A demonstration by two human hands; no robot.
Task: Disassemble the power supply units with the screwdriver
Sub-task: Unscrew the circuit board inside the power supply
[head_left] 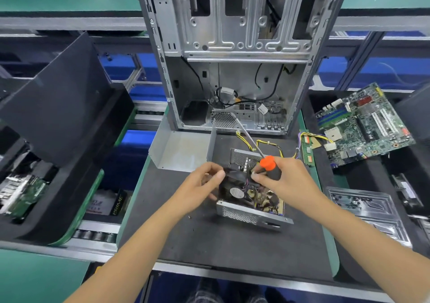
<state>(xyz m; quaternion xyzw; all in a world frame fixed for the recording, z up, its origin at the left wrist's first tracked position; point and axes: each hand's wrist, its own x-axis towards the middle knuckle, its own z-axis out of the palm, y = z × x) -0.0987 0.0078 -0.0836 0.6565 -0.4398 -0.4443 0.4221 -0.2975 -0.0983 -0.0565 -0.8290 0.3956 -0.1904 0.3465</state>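
Over the power supply [250,198], right hand [286,181] grips screwdriver [267,163].

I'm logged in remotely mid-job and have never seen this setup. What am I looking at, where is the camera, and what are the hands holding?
There is no robot here: a person works with bare hands, and the single picture comes from a camera on their head, looking forward and down. On the dark work mat lies an opened power supply, its fan and wiring exposed. The left hand grips its fan side. The right hand holds a screwdriver with an orange-capped handle, shaft pointing away. Behind stand an empty computer case and a loose metal cover. A circuit board lies to the right.
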